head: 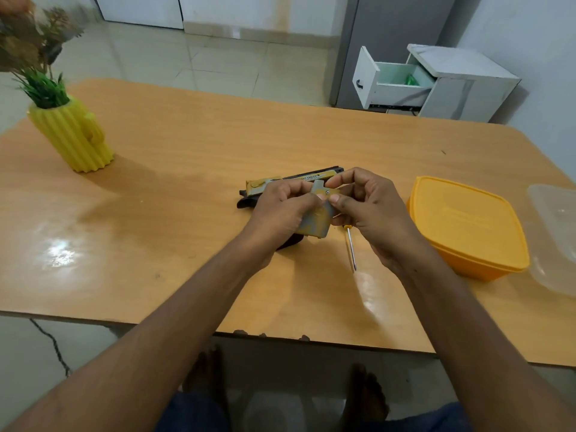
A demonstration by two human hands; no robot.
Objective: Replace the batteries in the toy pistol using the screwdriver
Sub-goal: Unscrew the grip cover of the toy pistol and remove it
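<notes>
Two hands meet over the middle of the bench, both on one small part — a grey-and-yellow battery cover (318, 213) with a screw showing near its top. The left hand (280, 210) has its grip curled round the cover's left side, thumb on the face. The right hand (367, 210) pinches the top right corner between thumb and forefinger, right by the screw.

Just behind the hands lies the toy pistol (293, 182) — yellow and black, flat on the bench, barrel pointing right, partly hidden by the fingers. The screwdriver (351, 249) lies on the bench under the right hand, metal shaft pointing toward the near edge, nobody holding it.

To the right sits a yellow container (467, 226) with its lid on, and beside that a clear plastic lid (554, 235) at the frame's edge. Far left stands a yellow cactus-shaped vase (73, 135) with greenery in it. Beyond the bench (187, 182), a white cabinet (452, 85) has one drawer pulled out.
</notes>
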